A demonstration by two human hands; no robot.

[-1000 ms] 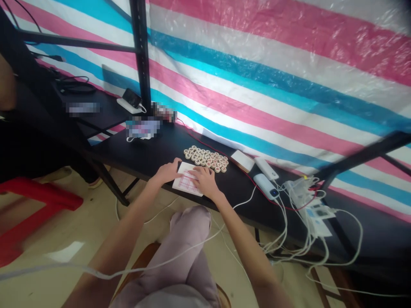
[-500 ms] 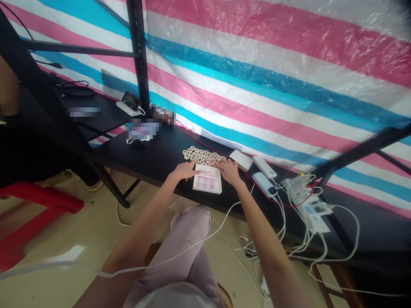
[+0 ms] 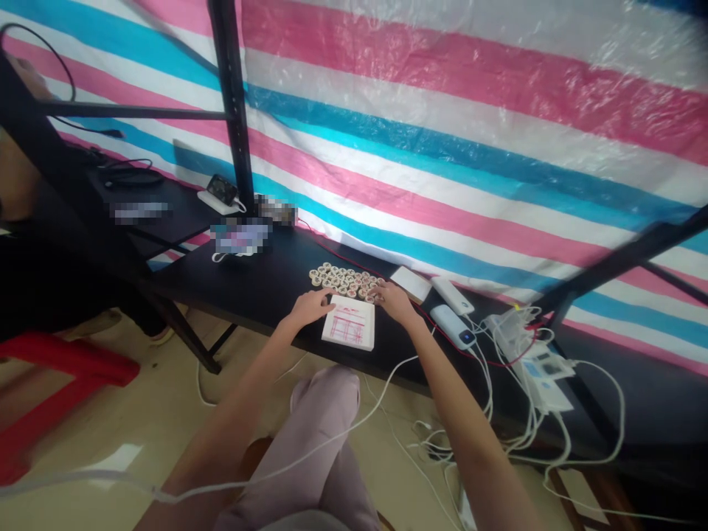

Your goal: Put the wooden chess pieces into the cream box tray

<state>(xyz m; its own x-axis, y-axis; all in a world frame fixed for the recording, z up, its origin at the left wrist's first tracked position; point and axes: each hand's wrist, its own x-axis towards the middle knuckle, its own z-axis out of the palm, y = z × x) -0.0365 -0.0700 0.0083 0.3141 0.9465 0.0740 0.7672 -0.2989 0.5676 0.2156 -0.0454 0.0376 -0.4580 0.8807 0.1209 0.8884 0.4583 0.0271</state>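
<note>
Several round, pale Chinese chess pieces (image 3: 341, 279) with dark and red characters lie bunched on the black shelf top. In front of them rests a white, flat box-like block (image 3: 348, 324) marked with a hand-drawn red and purple grid. My left hand (image 3: 310, 307) is at the block's upper left corner, thumb by its edge and fingers stretched toward the pieces. At the right end of the bunch, my right hand (image 3: 390, 298) touches the outer pieces with slightly bent fingers. Neither hand visibly lifts anything.
A white flat box (image 3: 411, 284), two white power banks (image 3: 453, 327) and tangled cables with a white device (image 3: 545, 376) lie to the right. At left are a propped phone (image 3: 221, 190) and a red stool (image 3: 66, 376). Another person's arm shows at far left. Striped sheeting hangs behind.
The view has shifted slightly, so the shelf sits lower in the picture. My right hand's fingers have moved off the block's upper right corner onto the pieces. My left hand stays at its corner.
</note>
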